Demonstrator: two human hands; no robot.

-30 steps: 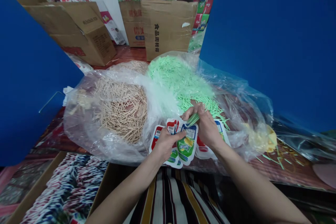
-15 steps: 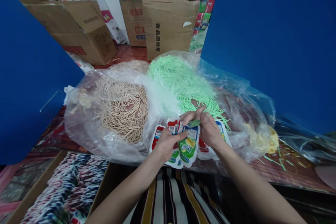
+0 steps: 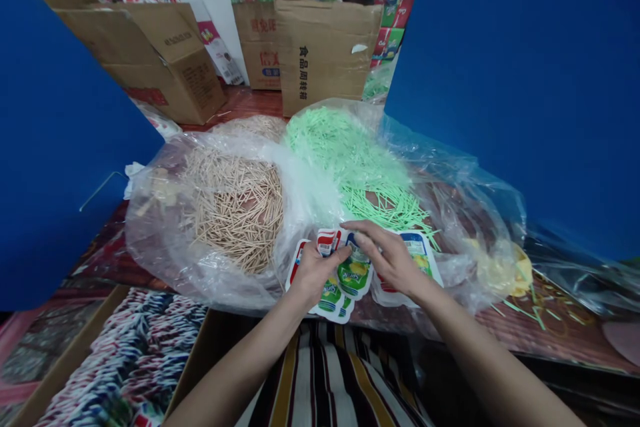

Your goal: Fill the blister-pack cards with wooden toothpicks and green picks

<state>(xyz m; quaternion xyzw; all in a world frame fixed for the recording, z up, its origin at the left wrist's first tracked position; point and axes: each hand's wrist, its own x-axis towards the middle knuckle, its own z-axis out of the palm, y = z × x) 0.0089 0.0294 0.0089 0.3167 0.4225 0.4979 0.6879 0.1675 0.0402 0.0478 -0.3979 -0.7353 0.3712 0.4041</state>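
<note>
My left hand [image 3: 315, 270] pinches a fan of several small flat packets, with the thumb across their faces. The front packet [image 3: 354, 273] is green with a Sprite label and yellow lemons; others show red tops. My right hand [image 3: 387, 253] is closed at the upper right edge of the front packet, its fingers over the top. Whether any sticks are still in it is hidden. Under the right wrist lie more packets [image 3: 420, 250], with blue, green and red print. Just beyond are loose green sticks [image 3: 380, 203] in a clear plastic bag.
A second clear bag on the left holds beige sticks [image 3: 240, 213]. At lower left stands a carton packed with packets [image 3: 130, 347]. Cardboard boxes [image 3: 327, 57] stand at the back. Blue panels [image 3: 525, 80] flank the table. Loose green sticks [image 3: 520, 310] lie at right.
My right hand has turned over and lowered onto the front packet. The bunch of green sticks in its fingers no longer shows. The front packet has shifted slightly left.
</note>
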